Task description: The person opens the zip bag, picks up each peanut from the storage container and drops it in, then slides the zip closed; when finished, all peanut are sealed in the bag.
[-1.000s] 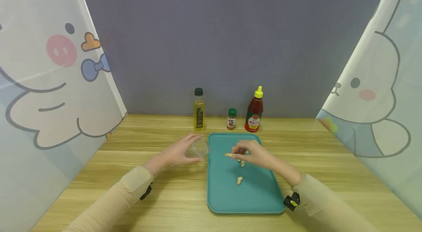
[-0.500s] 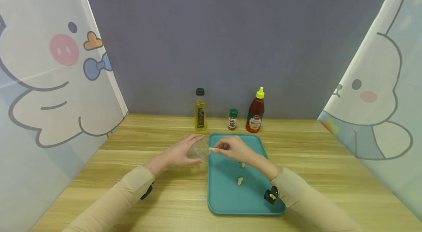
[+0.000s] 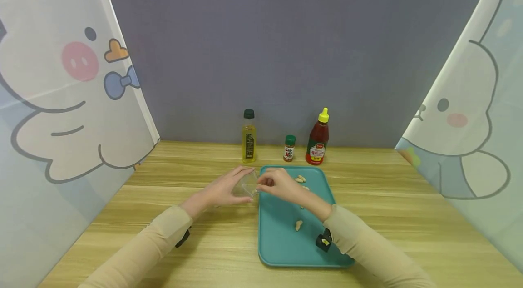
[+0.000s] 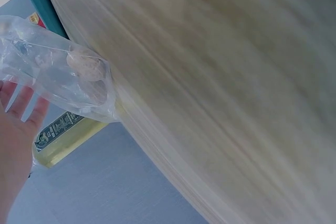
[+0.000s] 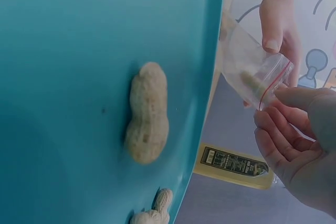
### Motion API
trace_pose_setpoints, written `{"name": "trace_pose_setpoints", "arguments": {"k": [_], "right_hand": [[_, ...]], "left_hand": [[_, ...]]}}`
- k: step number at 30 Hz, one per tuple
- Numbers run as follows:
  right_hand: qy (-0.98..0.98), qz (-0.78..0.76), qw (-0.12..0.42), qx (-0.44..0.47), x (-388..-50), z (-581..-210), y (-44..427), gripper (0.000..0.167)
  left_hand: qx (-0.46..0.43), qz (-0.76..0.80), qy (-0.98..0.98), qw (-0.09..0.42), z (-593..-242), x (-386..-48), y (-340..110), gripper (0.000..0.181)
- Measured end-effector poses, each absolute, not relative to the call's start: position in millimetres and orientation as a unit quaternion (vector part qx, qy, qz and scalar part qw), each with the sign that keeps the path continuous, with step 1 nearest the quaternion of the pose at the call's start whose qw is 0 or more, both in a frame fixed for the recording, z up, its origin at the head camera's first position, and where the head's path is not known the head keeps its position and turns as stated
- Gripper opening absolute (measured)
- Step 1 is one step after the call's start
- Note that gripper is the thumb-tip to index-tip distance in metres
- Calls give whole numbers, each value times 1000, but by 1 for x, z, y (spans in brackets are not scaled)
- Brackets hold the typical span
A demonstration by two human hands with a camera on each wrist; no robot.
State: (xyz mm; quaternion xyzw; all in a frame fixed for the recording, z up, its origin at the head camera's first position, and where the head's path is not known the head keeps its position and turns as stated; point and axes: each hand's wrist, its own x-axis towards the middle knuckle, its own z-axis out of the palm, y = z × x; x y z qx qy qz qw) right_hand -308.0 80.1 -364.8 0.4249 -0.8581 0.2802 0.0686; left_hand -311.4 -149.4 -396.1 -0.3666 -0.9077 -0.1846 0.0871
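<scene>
A clear bag is held between thumb and fingers of my left hand, beside the tray's left edge. At its mouth is my right hand, fingers bent. In the right wrist view, the right hand has its thumb and fingertips at the red-striped mouth of the bag, thumb a little apart from the fingers; a blurred peanut shows inside. The left wrist view shows another peanut low in the bag. Several peanuts lie on the teal tray.
Behind the tray stand an oil bottle, a small green-capped jar and a red sauce bottle with a yellow cap. A grey panel rises behind the wooden table, with cartoon-printed sheets at both sides.
My right hand has moved left from above the tray to the bag's mouth with a pinched peanut, which no longer shows between its fingers. My left hand has stayed nearly still, holding the bag.
</scene>
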Motion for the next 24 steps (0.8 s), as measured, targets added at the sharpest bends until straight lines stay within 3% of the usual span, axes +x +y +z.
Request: {"name": "trace_pose_setpoints", "arguments": {"k": [24], "right_hand": [[-854, 285, 59, 432, -303, -361, 88, 13]], "left_hand": [[-364, -183, -909, 85, -395, -311, -148, 84]]}}
